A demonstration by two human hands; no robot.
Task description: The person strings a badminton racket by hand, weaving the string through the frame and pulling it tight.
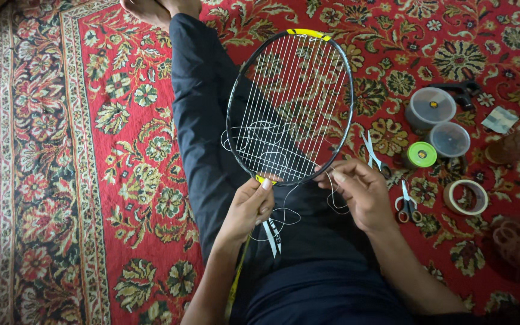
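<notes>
A badminton racket (347, 78) with a dark frame and yellow tips lies over my outstretched leg in dark trousers (203, 108). Its head carries white vertical strings and a few cross strings near the throat. My left hand (249, 204) grips the racket at the throat, where frame meets shaft. My right hand (359, 189) pinches loose white string (284, 212) at the lower right rim of the frame. Slack loops of string hang between both hands and across the strung face.
A red patterned carpet (91, 150) covers the floor. To my right lie two clear lidded tubs (431, 107), a green string spool (421, 154), small scissors (407, 204), metal clippers (373, 153), a tape roll (466, 197) and a dark tool (461, 91).
</notes>
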